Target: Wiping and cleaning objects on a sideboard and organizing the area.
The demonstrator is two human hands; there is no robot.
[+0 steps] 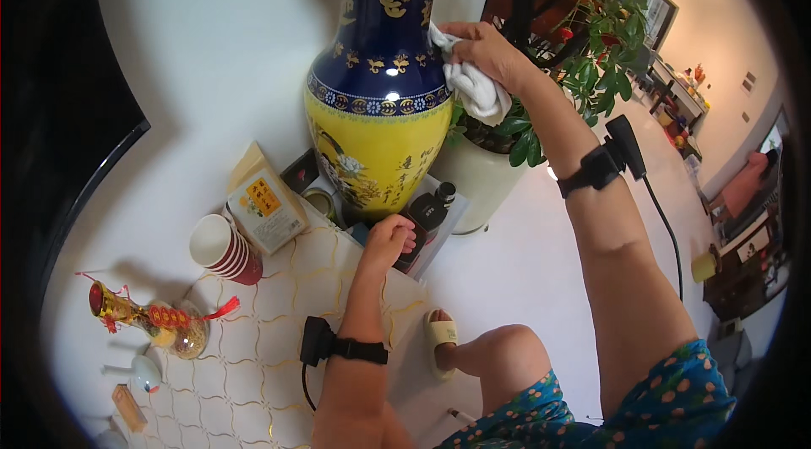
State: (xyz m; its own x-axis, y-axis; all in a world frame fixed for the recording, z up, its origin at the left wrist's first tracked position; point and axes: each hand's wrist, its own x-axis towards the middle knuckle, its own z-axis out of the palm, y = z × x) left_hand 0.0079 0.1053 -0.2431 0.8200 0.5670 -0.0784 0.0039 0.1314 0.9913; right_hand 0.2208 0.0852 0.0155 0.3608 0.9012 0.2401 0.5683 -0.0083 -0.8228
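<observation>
A tall porcelain vase [380,138], dark blue above and yellow below with gold motifs, flowers and writing, stands before me. My right hand [485,59] grips a crumpled white cloth [475,91], which meets the right side of the vase at its blue shoulder. Down by the vase's foot is my left hand [388,241], its fingers curled and no object visible in them. Just right of that hand lies a dark bottle [431,211] with a black cap. Whether the left hand touches the vase is hard to see.
Left of the vase are a paper tea package [266,208], stacked paper cups [225,249] and a gold-and-red ornamental bottle [168,322] on a patterned white surface [279,322]. A leafy plant in a cream pot [488,189] stands close on the right. A person [747,180] appears far right.
</observation>
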